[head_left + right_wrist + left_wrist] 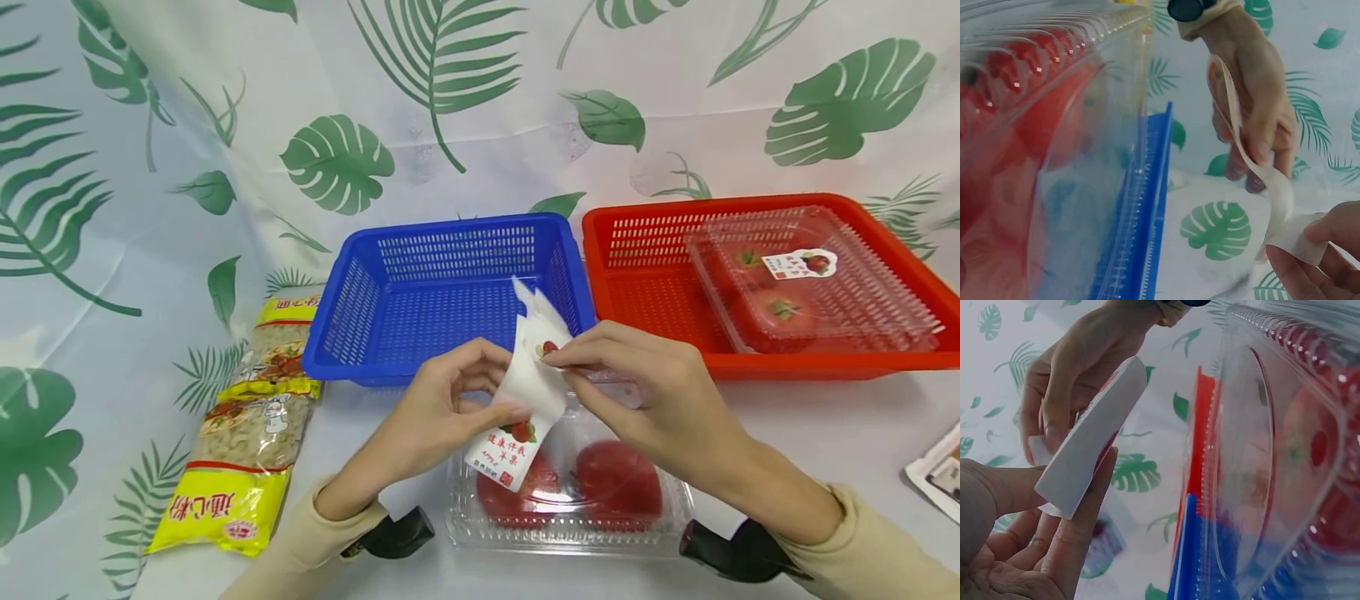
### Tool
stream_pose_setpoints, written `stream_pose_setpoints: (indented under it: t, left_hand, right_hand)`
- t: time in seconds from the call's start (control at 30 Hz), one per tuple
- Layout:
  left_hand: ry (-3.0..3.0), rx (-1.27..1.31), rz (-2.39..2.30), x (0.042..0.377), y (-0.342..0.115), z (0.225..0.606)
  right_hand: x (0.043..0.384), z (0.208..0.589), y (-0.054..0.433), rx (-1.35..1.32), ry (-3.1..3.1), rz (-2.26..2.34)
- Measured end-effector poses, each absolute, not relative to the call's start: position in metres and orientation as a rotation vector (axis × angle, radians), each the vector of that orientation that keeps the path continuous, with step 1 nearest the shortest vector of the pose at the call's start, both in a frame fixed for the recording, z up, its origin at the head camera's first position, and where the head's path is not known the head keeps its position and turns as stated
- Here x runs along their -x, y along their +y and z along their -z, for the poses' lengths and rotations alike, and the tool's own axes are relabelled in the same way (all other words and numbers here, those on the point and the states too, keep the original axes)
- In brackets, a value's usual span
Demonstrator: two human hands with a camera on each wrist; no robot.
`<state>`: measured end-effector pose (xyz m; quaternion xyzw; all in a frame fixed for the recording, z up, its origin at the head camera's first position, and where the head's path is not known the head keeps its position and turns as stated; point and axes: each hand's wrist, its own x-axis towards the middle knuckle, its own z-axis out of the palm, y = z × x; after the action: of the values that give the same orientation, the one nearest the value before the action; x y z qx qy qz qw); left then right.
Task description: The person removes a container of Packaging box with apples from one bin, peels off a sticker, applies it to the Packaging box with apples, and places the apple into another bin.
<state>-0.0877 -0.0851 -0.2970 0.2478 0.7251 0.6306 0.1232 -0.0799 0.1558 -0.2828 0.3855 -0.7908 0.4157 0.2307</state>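
A strip of white apple-picture stickers is gripped by my left hand, thumb on its face and fingers behind. My right hand pinches the strip's upper part between thumb and fingertips, beside a small printed apple. The strip bends between the two hands; in the right wrist view its white end sits between the right thumb and fingers. Below the hands a lidded clear plastic box stands on the table with two red fruits inside. The strip's lower end overlaps this box in the head view.
Behind the hands stands a blue basket. Beside it, a red basket holds another clear box of red fruits with a sticker on its lid. Yellow pasta bags lie at the left. A white packet shows at the right edge.
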Motion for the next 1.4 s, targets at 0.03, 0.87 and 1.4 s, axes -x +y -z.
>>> stream_pose_setpoints:
  t: [0.03, 0.87, 1.4]
  left_hand:
    - [2.128, -0.720, -1.822, 0.087, -0.087, 0.298]
    - [2.154, -0.481, -1.713, 0.050, -0.222, 0.316]
    - [2.120, -0.345, -1.293, 0.047, -0.257, 0.363]
  right_hand:
    - [0.080, 0.282, 0.156, -1.054, -2.175, -1.148]
    - [0.077, 0.280, 0.170, -0.908, -2.271, -1.196]
    - [0.078, 0.287, 0.171, -0.913, -2.308, -1.241]
